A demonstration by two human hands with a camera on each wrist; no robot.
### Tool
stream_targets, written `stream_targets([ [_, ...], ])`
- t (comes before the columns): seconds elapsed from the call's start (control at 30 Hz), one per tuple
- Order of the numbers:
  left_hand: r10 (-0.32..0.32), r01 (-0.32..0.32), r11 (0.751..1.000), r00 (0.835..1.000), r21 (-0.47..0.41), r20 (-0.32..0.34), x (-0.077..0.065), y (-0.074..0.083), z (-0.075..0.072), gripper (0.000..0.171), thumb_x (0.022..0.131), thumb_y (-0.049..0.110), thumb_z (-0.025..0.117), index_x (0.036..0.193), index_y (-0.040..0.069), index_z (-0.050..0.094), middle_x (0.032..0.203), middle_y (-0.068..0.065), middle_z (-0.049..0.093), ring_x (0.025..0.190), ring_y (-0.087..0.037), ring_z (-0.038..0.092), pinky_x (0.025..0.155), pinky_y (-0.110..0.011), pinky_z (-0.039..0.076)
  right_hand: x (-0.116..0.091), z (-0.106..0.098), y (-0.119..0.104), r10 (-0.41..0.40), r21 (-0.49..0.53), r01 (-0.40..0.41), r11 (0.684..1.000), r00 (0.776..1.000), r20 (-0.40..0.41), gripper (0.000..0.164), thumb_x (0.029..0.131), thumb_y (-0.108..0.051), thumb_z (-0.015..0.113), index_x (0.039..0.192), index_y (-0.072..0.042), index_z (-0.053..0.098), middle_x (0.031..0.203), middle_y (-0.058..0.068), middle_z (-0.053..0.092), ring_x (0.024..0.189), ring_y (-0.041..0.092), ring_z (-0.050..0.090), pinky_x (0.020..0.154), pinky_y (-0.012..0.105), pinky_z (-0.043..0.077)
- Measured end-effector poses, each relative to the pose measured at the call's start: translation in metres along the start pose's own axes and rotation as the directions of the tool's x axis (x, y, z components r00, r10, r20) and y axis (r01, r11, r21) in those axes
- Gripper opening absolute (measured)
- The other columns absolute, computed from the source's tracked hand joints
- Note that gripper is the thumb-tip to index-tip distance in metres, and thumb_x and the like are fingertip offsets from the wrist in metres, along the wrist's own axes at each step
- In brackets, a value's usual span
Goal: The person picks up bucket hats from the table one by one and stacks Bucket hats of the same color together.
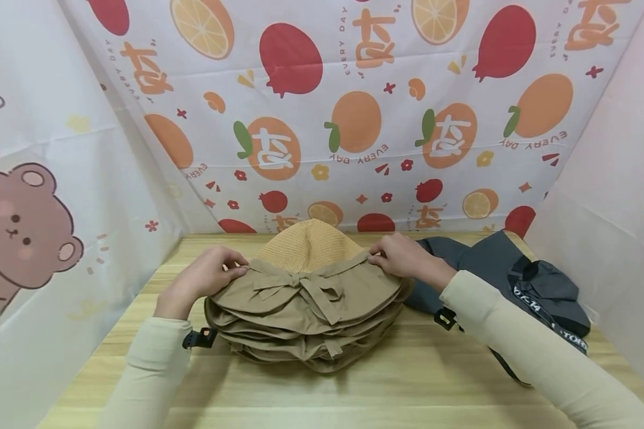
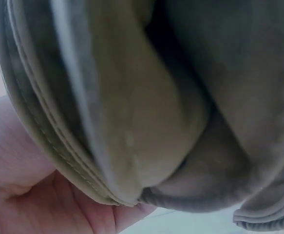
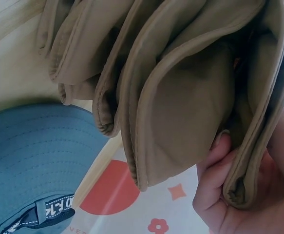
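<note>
A stack of khaki sun hats [image 1: 311,313] sits on the table, with layered, folded fabric brims. Above the brims rises a straw-coloured woven crown [image 1: 308,244], and a fabric bow [image 1: 300,283] is tied at the front of the top hat. My left hand [image 1: 206,277] pinches the left end of the top hat's brim between thumb and fingers. On the opposite end, my right hand [image 1: 402,256] pinches the same brim. In the right wrist view, a thumb and fingers [image 3: 212,190] close round a folded edge of khaki fabric [image 3: 190,112]. Khaki layers [image 2: 127,112] fill most of the left wrist view.
Dark grey-blue hats [image 1: 477,274] lie to the right, partly behind my right forearm, one with a black lettered strap [image 1: 542,313]. The wooden table [image 1: 300,399] ends at a fruit-print curtain [image 1: 311,137] behind. White cloth walls stand on both sides.
</note>
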State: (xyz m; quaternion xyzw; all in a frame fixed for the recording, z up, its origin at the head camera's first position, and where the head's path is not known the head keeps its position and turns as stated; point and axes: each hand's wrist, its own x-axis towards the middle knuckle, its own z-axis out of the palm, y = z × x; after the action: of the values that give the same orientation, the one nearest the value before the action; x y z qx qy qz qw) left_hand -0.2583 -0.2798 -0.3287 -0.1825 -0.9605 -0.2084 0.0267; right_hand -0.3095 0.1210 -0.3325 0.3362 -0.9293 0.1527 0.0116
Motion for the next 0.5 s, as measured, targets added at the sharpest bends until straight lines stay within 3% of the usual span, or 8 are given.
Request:
stream_targets([
  [0.13, -0.012, 0.012, 1.0, 1.0, 0.004, 0.007, -0.0008, -0.0029, 0.0021, 0.017, 0.099, 0.011, 0.068, 0.108, 0.001, 0.078, 0.083, -0.007, 0.074, 0.076, -0.015, 0.063, 0.07, -0.036, 0.052, 0.0002, 0.0004, 0.0002, -0.011, -0.006, 0.011, 1.0, 1.0, 0.005, 0.018, 0.103, -0.019, 0.063, 0.102, -0.01, 0.079, 0.07, 0.002, 0.065, 0.057, 0.01, 0.046, 0.057, 0.025, 0.036],
  [0.27, -0.025, 0.025, 1.0, 1.0, 0.008, 0.012, -0.0022, -0.0031, 0.0025, 0.017, 0.099, 0.012, 0.067, 0.108, 0.003, 0.078, 0.081, -0.005, 0.072, 0.074, -0.014, 0.061, 0.069, -0.034, 0.05, -0.0007, 0.0008, 0.0007, -0.003, -0.001, 0.003, 1.0, 1.0, 0.004, 0.021, 0.103, -0.02, 0.063, 0.112, -0.009, 0.079, 0.082, 0.003, 0.073, 0.06, 0.009, 0.051, 0.059, 0.025, 0.039],
  [0.5, -0.028, 0.028, 1.0, 1.0, 0.014, 0.006, -0.0016, 0.0002, -0.0016, 0.017, 0.1, 0.012, 0.067, 0.108, 0.003, 0.078, 0.082, -0.007, 0.072, 0.074, -0.016, 0.062, 0.069, -0.035, 0.05, -0.0012, 0.0007, 0.0014, -0.004, 0.012, 0.004, 1.0, 1.0, -0.012, 0.018, 0.104, -0.019, 0.062, 0.101, -0.011, 0.078, 0.069, 0.0, 0.062, 0.057, 0.01, 0.047, 0.057, 0.025, 0.036],
])
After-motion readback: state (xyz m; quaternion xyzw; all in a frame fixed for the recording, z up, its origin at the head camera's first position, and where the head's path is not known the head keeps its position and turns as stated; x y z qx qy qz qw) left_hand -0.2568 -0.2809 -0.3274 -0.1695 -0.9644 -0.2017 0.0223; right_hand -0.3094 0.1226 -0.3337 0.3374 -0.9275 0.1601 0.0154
